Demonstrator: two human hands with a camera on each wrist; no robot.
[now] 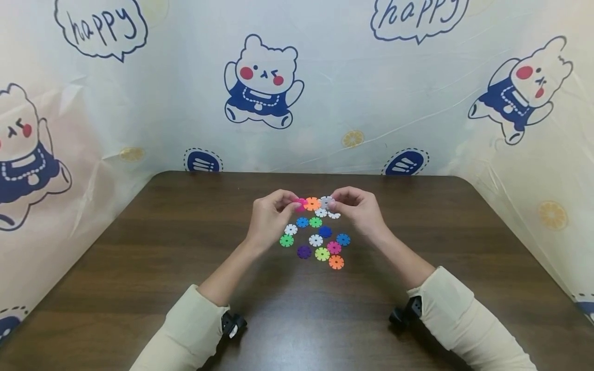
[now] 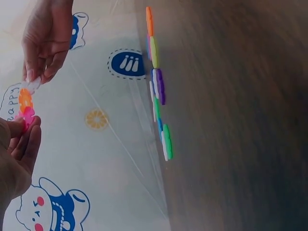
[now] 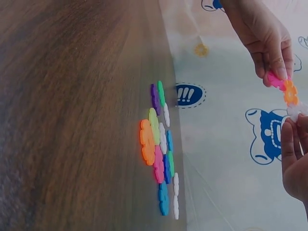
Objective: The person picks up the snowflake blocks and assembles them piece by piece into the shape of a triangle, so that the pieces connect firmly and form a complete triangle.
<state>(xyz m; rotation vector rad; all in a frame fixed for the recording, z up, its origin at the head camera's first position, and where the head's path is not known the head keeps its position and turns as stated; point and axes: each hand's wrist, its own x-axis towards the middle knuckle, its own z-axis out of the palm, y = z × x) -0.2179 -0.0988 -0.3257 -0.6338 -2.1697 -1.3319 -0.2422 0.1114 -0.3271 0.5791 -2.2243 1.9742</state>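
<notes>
Three notched plastic snowflake discs form a short row between the hands, lifted above the table as both wrist views show. My left hand (image 1: 270, 219) pinches the pink disc (image 2: 29, 115) at one end between thumb and fingers. At the other end, my right hand (image 1: 364, 208) pinches the white disc (image 1: 326, 201), whose edge the fingertips partly cover. An orange disc (image 1: 312, 204) sits in the middle, linked to its neighbours. Below the hands lie several loose discs, among them a purple one (image 1: 304, 252), a yellow-green one (image 1: 322, 254) and another orange one (image 1: 336, 262).
The loose discs spread over the middle of the brown wooden table (image 1: 153, 257), with a green disc (image 1: 286, 240) at the left and a blue disc (image 1: 343, 239) at the right. A printed curtain (image 1: 334, 103) hangs behind the far edge and along both sides.
</notes>
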